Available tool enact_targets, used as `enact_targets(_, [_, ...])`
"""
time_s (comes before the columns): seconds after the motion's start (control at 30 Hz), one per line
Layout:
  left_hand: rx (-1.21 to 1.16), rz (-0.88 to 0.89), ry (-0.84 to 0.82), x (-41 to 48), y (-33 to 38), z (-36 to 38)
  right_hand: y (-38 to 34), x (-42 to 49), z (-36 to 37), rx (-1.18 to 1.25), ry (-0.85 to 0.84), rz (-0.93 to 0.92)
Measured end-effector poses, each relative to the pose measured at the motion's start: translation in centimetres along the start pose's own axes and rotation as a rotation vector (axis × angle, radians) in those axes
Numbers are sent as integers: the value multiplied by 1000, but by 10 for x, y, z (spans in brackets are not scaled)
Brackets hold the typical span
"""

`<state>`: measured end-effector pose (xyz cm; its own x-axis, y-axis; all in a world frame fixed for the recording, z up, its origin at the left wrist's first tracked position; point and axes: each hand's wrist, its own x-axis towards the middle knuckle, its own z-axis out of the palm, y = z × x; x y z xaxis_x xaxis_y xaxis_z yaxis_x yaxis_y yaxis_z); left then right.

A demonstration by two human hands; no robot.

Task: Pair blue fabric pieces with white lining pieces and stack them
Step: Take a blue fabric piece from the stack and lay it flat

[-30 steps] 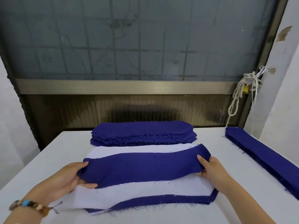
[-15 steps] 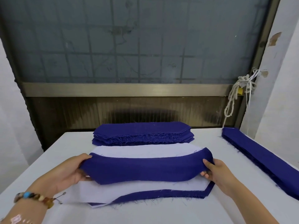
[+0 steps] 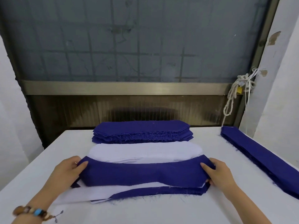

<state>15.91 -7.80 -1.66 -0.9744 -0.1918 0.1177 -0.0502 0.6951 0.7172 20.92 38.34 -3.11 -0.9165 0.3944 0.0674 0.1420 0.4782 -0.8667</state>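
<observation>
- The long dark-blue fabric piece [image 3: 142,173] lies with its long axis running 9 to 3 o'clock, low over the white-and-blue stack [image 3: 145,192] on the white surface [image 3: 48,159].
- The left hand [image 3: 68,172] pinches its 9 o'clock end and the right hand [image 3: 221,173] its 3 o'clock end.
- White curved lining pieces [image 3: 145,151] lie just beyond, at 12 o'clock.

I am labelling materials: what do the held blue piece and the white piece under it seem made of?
Blue piece: matte woven cloth, perhaps cotton; it bends softly where held. White piece: thin matte lining, clean-edged, perhaps nonwoven; fibre unclear.
</observation>
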Motion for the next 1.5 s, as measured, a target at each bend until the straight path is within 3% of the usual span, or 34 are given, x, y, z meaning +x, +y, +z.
enact_targets(0.1, [-183, -35, 57, -1, 3, 0, 2, 4, -2, 115, -15, 54])
enact_targets(0.17, [-220, -72, 44, -2, 1, 0, 3, 6, -1, 55, -6, 38])
enact_targets(0.37, [52, -25, -23, -2, -19, 10, 8, 7, 5, -250, 75, -52])
enact_targets(0.63, [112, 50, 55, -5, -23, 17, 12, 13, 11, -316, 164, 5])
enact_targets(0.7, [110, 60, 57, -6, -25, 18, 9, 10, 12, -443, 185, 16])
enact_targets(0.83, [116, 85, 85, -8, -29, 23, -6, 16, 21, -750, 221, -256])
enact_targets(0.97, [101, 102, 95, -8, -28, 25, -39, 34, 52, -629, -75, -541])
enact_targets(1.13, [115, 112, 92, -9, -29, 25, -70, 54, 89, -627, -409, -617])
enact_targets(1.5, [112, 101, 12, -3, -32, 21, -84, 70, 121, -510, -521, -607])
